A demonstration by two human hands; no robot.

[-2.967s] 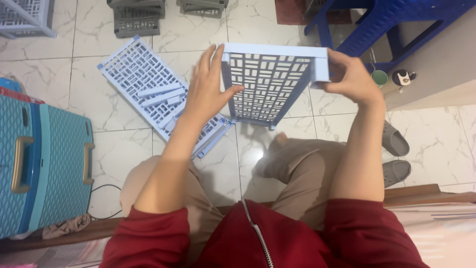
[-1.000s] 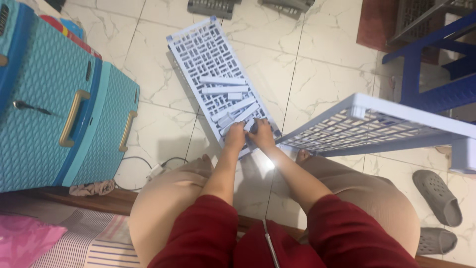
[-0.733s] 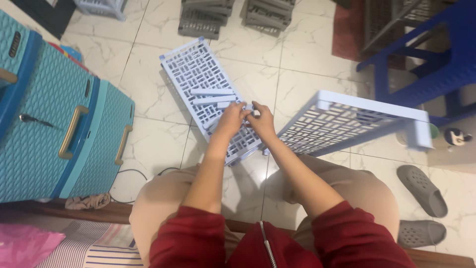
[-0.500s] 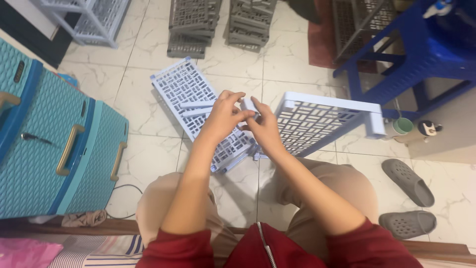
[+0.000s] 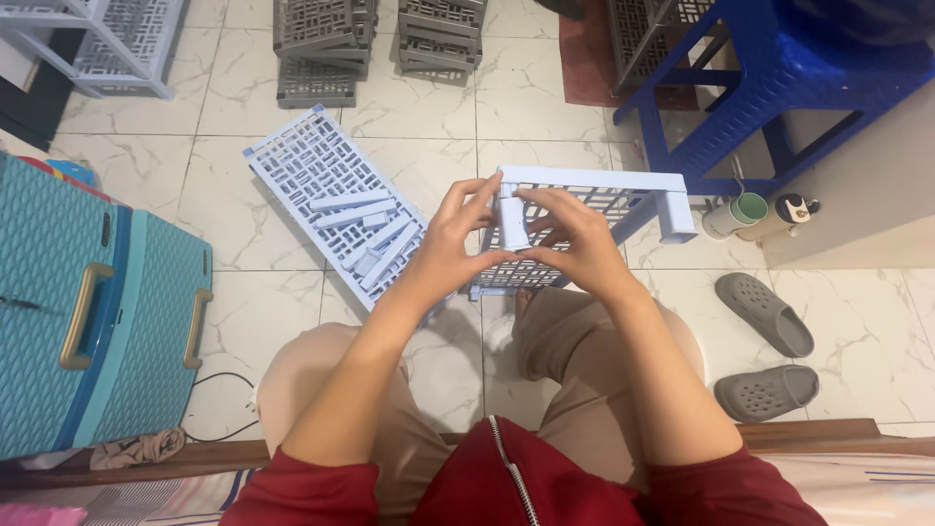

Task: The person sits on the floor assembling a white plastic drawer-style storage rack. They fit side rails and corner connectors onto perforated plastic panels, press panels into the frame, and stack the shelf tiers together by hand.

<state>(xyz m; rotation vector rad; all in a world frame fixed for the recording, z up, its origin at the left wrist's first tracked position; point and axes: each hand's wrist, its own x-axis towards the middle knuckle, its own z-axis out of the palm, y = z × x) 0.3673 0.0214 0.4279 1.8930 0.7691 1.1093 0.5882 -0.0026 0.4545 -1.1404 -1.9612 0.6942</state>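
Observation:
A small pale blue plastic connector piece (image 5: 511,224) is held between both hands in front of me. My left hand (image 5: 453,239) grips its left side and my right hand (image 5: 575,239) grips its right side. Just behind them a pale blue lattice shelf panel with short legs (image 5: 623,195) stands propped on the tiled floor. To the left a second lattice panel (image 5: 321,190) lies flat on the floor, with several loose pale blue rods and connectors (image 5: 365,234) resting on it.
A teal plastic drawer cabinet (image 5: 88,312) stands at the left. Grey lattice panels (image 5: 317,39) are stacked at the back, beside a white rack (image 5: 107,39). A blue stool (image 5: 779,88), two bottles (image 5: 750,209) and grey clogs (image 5: 765,312) are at the right.
Both hands lifted from the loose parts on the flat panel and came up together holding a small connector. The view rose and shifted right.

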